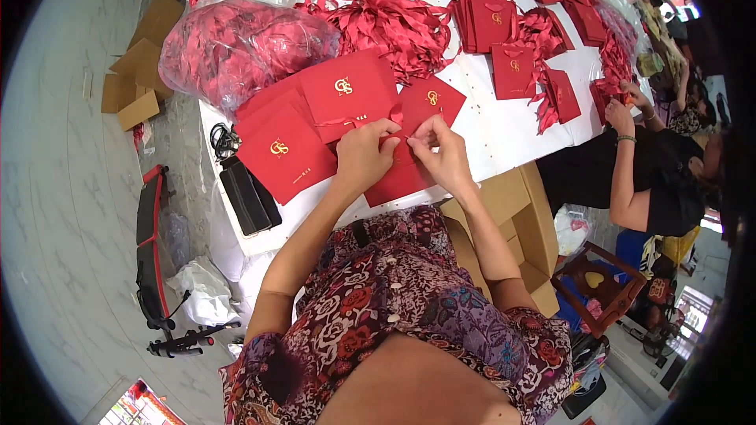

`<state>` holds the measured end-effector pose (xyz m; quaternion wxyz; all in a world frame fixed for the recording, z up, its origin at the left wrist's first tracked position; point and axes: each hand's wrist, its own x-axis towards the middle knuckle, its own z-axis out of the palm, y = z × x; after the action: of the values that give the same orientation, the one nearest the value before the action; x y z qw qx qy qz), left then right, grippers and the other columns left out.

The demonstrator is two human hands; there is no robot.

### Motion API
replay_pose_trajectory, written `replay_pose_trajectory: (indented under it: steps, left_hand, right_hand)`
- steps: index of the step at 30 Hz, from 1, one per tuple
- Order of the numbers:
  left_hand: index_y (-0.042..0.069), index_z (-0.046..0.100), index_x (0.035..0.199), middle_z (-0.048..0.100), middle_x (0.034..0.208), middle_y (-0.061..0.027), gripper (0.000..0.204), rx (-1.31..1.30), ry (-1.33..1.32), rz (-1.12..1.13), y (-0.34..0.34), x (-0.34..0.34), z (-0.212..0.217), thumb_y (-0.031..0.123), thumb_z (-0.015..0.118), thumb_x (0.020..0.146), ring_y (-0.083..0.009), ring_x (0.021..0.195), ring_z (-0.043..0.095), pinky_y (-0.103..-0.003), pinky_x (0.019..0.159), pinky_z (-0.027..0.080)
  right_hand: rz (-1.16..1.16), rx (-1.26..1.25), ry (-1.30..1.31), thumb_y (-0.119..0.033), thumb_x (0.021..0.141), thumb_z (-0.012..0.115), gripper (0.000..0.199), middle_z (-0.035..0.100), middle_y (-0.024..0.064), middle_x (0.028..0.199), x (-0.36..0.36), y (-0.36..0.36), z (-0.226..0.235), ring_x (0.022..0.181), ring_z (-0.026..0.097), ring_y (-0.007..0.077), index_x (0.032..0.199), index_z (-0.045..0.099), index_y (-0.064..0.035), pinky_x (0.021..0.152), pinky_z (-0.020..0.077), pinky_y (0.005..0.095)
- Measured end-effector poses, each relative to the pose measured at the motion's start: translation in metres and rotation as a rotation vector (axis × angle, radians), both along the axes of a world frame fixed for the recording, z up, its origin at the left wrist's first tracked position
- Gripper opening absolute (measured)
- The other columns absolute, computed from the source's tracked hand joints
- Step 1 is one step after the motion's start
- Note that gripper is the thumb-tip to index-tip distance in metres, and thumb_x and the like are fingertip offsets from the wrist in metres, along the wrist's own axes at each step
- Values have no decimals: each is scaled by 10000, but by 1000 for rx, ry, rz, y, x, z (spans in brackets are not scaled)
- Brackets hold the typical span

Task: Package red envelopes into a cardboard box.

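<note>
In front of me, a red paper bag point(399, 182) lies on the white-covered table, near its front edge. My left hand point(365, 156) is closed over the bag's upper left part, pinching a red ribbon point(397, 113) whose end sticks up by the fingers. Just to its right, my right hand point(442, 157) pinches at the bag's top edge; it seems to hold ribbon too, though the fingertips partly cover it. Behind both hands rest a large red bag point(346, 88) with a gold emblem, another red bag point(276, 153) at left and a smaller one point(445, 98) at right.
A plastic sack of red ribbon point(244, 51) and a loose ribbon heap point(386, 20) lie farther back. A black case point(248, 195) sits at the left corner. An open cardboard box point(512, 220) stands below the table's front edge. Another person point(630, 165) works at right.
</note>
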<state>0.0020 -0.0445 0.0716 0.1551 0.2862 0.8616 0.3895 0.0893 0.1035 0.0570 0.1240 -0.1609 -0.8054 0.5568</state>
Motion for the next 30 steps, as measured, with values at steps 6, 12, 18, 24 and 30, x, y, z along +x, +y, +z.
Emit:
replay_pose_trajectory:
  steps: [6,12,18,24,30]
  left_hand:
    - [94,658,918,641,786,-81,125,17,263,-19,4,23,-6,128,630,801,-273,731,634,-388,650,472]
    - [116,667,870,599,722,-53,116,-72,409,-95,3,29,-4,115,639,757,-245,748,552,-373,699,391]
    - [117,655,831,598,687,-39,93,90,346,-149,-7,15,-5,98,661,740,-227,759,559,-376,777,356]
    - [115,618,858,616,667,-47,61,0,311,-293,-8,15,-7,96,627,801,-230,669,596,-364,840,367]
    - [123,571,824,588,641,-28,49,-6,484,-414,-1,19,-14,132,620,829,-185,654,598,-349,858,379]
  right_hand:
    - [-22,43,-128,-31,771,664,156,581,79,654,3,-3,6,578,572,170,797,511,-17,552,455,293]
    - [8,342,-68,-22,761,640,132,601,119,678,8,-15,11,604,613,265,791,512,-23,555,472,348]
    - [91,256,63,-83,730,750,195,561,96,751,13,-3,3,698,632,247,866,618,-37,598,492,329]
    - [300,273,-142,-217,780,734,195,535,78,729,7,27,9,616,553,192,824,684,-33,594,451,321]
    - [617,43,-366,-198,866,622,199,619,77,754,-5,55,-1,713,588,178,902,720,-28,674,469,299]
